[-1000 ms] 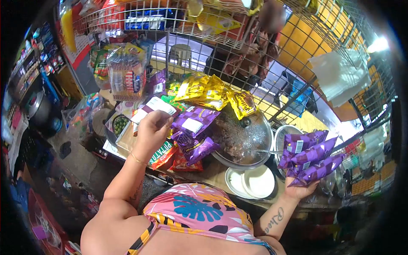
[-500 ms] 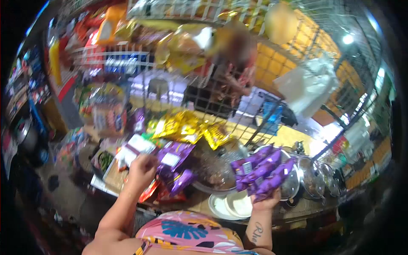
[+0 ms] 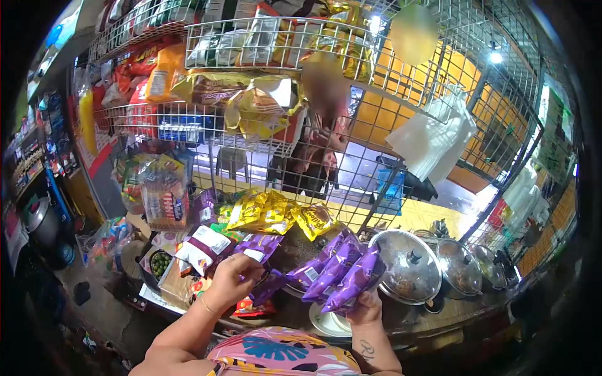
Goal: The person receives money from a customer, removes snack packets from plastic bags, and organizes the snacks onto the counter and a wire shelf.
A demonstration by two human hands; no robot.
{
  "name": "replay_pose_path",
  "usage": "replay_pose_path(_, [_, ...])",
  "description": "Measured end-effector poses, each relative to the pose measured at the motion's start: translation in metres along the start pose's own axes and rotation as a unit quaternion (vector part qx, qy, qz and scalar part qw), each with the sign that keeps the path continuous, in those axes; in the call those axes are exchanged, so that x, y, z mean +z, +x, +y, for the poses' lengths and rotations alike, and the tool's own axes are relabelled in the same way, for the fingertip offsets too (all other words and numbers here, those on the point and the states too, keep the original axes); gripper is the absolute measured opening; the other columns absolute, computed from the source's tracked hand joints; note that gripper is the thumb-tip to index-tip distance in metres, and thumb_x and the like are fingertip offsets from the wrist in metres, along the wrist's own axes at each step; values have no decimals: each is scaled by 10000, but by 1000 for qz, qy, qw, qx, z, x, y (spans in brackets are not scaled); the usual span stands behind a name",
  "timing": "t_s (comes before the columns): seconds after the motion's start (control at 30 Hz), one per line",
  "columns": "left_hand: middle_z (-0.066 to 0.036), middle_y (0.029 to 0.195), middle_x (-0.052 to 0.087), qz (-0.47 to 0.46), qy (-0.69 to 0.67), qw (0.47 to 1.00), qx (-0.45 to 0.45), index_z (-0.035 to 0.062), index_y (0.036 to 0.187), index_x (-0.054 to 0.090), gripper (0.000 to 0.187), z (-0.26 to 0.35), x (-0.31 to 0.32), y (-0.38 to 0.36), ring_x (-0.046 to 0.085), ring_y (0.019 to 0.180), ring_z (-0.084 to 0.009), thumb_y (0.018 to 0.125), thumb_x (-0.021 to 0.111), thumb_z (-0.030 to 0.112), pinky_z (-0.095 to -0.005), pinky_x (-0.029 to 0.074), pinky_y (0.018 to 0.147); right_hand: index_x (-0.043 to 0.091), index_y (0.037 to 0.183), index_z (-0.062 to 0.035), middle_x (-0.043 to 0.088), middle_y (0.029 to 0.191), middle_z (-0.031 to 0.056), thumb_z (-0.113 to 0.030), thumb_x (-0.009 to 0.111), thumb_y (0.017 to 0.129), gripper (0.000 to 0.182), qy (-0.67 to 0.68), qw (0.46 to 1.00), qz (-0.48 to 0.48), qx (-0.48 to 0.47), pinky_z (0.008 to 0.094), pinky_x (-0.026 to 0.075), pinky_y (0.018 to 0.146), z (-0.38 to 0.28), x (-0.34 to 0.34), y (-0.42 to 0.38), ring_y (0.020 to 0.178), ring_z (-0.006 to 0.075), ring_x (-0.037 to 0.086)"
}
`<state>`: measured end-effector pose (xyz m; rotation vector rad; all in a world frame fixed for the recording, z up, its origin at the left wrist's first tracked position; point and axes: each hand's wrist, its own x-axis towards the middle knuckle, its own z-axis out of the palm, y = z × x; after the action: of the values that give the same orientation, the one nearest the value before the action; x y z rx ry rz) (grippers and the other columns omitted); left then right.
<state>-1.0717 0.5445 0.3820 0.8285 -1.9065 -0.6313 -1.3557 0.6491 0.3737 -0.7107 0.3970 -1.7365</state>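
My right hand [image 3: 365,310] grips the lower ends of a fan of several purple snack packets [image 3: 343,271], held up at the right of centre. My left hand [image 3: 233,281] hovers with curled fingers over purple packets [image 3: 268,285] in the pile; what its fingertips pinch, if anything, is hidden. Just left of that hand lies a white and maroon packet [image 3: 207,245]. Yellow Pillows packets [image 3: 266,211] rest behind it along the wire grille. Beneath my right hand, a white plate [image 3: 327,321] is partly covered.
Pots with glass lids [image 3: 406,266] line the counter on the right. A wire grille [image 3: 376,188] rises in front, with snack bags in its baskets [image 3: 244,47] and white plastic bags [image 3: 439,135] hanging. Another person [image 3: 320,135] stands beyond it. Green fruit [image 3: 160,263] sits left.
The purple packets in my right hand have moved left, toward the middle. My left hand has moved right and down, from near the white packet to over the purple ones.
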Motion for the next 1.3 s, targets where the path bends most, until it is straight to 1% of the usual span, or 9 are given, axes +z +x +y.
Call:
replay_pose_path(0.3, [-100,827,640,-38,14,999,-35,3,913,683,89,4,0,-17,635,730,-182,836,719,28,-306,512,670,498,1324,-15,628,1205,107,-132,895,617,819,-48,994,-36,91,408,492,957,9,9,-8,1112,270,607])
replay_pose_path(0.4, [-111,788,635,-34,-10,999,-30,8,893,675,90,2,5,-21,622,697,-225,819,724,24,-326,503,633,475,1346,-13,617,1229,110,-144,902,603,867,-57,993,-25,103,409,483,972,10,13,-12,1131,275,599])
replay_pose_path(0.73, [-97,761,623,-53,-18,998,-13,11,874,668,92,9,16,-26,626,668,-198,818,739,29,-322,495,609,491,1341,-26,628,1221,104,-122,898,587,863,-69,992,-20,100,420,495,965,11,17,-17,1122,274,611])
replay_pose_path(0.93, [-108,774,630,-54,-59,996,-28,0,910,675,99,13,17,-27,650,708,-200,818,709,3,-315,517,649,478,1356,-22,620,1238,107,-131,905,578,894,-74,994,-23,82,424,496,973,10,23,-17,1129,275,607])
replay_pose_path(0.97, [-79,905,646,-83,-69,993,-50,-17,957,643,164,12,14,-28,633,837,-118,811,654,-90,-270,534,765,476,1359,-22,619,1239,108,-132,906,577,899,-74,994,-23,82,426,496,975,10,24,-18,1130,277,607])
replay_pose_path(1.07, [-82,961,643,-65,-123,989,-54,-13,973,640,184,15,13,-28,632,880,-120,814,620,-103,-258,529,797,421,1396,-18,586,1282,123,-103,897,601,931,-63,993,-41,89,441,457,1028,7,24,-18,1178,281,578])
replay_pose_path(1.23, [-74,1056,627,-65,-190,976,-84,-26,1118,595,226,14,10,-28,586,1008,-138,899,623,21,-290,471,897,450,1369,-8,603,1260,131,-45,871,629,852,-66,992,-70,86,439,473,1012,11,28,-12,1164,276,592])
replay_pose_path(1.27, [-100,1185,595,-102,-229,963,-102,-7,1259,543,459,22,4,-28,562,1080,-170,876,723,170,-322,440,955,451,1368,-7,602,1263,132,-36,866,632,845,-74,990,-84,82,440,473,1012,14,26,-9,1167,275,591])
replay_pose_path(1.3, [-116,1246,557,-111,-210,971,-36,17,1337,488,619,24,3,-25,562,1111,-196,843,761,271,-352,451,959,442,1375,-9,592,1282,128,14,838,641,834,-57,988,-94,108,432,467,1021,17,27,-7,1174,273,587])
